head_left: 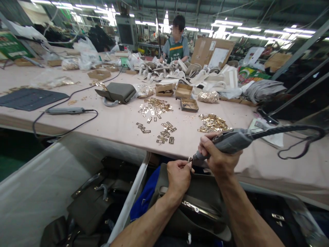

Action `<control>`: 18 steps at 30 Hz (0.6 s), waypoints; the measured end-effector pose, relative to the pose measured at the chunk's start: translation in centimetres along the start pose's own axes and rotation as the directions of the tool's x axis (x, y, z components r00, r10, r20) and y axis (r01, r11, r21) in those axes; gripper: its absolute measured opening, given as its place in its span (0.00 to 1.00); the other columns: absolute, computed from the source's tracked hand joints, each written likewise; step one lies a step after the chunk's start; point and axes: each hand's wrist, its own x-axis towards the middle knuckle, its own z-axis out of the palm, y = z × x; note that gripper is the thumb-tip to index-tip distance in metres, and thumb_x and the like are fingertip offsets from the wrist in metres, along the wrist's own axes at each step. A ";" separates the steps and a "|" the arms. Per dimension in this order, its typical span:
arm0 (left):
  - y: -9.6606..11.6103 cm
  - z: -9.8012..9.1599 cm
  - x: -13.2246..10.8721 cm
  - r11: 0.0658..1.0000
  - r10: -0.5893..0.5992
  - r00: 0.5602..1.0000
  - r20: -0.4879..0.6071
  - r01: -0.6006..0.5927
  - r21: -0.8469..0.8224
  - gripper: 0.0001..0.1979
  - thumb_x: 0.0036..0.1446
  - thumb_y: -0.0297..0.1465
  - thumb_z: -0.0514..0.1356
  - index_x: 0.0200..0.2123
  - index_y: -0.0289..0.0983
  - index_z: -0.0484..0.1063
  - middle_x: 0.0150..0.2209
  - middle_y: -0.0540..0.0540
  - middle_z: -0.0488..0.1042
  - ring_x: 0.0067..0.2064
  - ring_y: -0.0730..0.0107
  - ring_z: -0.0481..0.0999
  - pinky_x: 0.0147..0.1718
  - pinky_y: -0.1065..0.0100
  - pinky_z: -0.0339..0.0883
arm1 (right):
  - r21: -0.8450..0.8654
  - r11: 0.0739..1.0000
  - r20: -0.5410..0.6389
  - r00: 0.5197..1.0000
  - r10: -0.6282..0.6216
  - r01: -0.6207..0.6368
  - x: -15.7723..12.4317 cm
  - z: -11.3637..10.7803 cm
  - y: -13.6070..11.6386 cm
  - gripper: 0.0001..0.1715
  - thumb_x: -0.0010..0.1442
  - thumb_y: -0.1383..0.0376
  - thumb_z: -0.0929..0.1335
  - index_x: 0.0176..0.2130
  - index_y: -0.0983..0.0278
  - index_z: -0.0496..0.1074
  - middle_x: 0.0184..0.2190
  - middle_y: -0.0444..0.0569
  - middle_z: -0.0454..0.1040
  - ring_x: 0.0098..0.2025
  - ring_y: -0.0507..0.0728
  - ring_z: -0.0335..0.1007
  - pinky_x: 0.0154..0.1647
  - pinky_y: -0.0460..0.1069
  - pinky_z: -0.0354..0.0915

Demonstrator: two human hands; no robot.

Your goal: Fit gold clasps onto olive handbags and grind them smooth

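Note:
My right hand [222,161] is wrapped around a grey electric screwdriver [235,140], its black cord trailing off to the right. The tip points left at a small gold-coloured metal plate [190,160], and I cannot tell whether they touch. Closed in a pinch, my left hand [179,176] holds that plate at the upper edge of a dark olive handbag [205,188]. The bag lies in front of me with its gold zipper [199,210] showing. My left fingertips partly cover the plate.
Loose metal plates [166,131] and a gold pile [213,122] lie on the table [115,127]. Further back are small cardboard boxes [183,92] and another handbag [120,92]. A second screwdriver [65,110] rests left. A bin [77,151] holds several bags. A co-worker [177,44] stands opposite.

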 end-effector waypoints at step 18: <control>0.2 0.1 -0.4 0.994 0.076 0.994 0.079 -0.081 0.069 0.14 0.53 0.36 0.62 0.20 0.35 0.78 0.19 0.44 0.72 0.21 0.64 0.70 0.20 0.71 0.55 | -0.050 0.998 0.597 0.800 0.056 -0.032 2.4 -2.8 -0.6 0.09 0.49 0.69 0.80 0.30 0.64 0.78 0.24 0.45 0.75 0.22 0.51 0.68 0.19 0.45 0.65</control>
